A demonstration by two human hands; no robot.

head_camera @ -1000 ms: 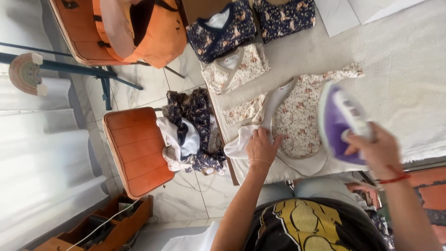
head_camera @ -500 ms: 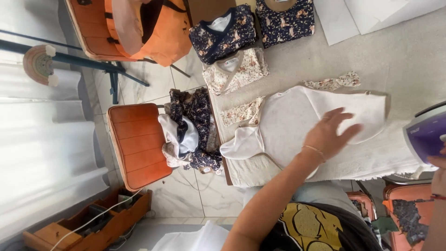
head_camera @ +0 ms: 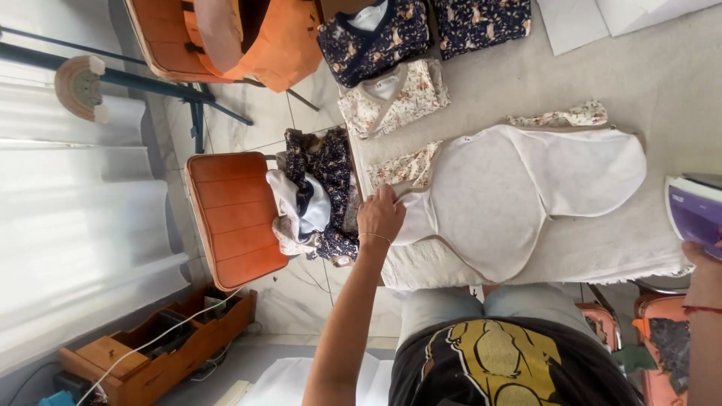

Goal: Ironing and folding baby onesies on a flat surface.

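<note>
A white baby garment [head_camera: 511, 192], turned inside out with floral-print cuffs showing, lies spread flat on the cloth-covered table [head_camera: 677, 90]. My left hand [head_camera: 380, 216] grips the garment's left edge near the table's corner, fingers curled on the fabric. At the right border my right hand [head_camera: 703, 259] holds a purple and white iron [head_camera: 693, 214], off the garment and only partly in view.
Folded garments lie at the table's far side: two dark blue floral ones [head_camera: 372, 37] [head_camera: 481, 22] and a cream floral one [head_camera: 395, 98]. An orange chair [head_camera: 233, 218] beside the table carries a clothes pile [head_camera: 316, 195]. A wooden box [head_camera: 150, 353] sits on the floor.
The iron has swung right, off the garment, to the frame's edge. The garment got opened out flat, and my left hand slid from its middle back to its left edge.
</note>
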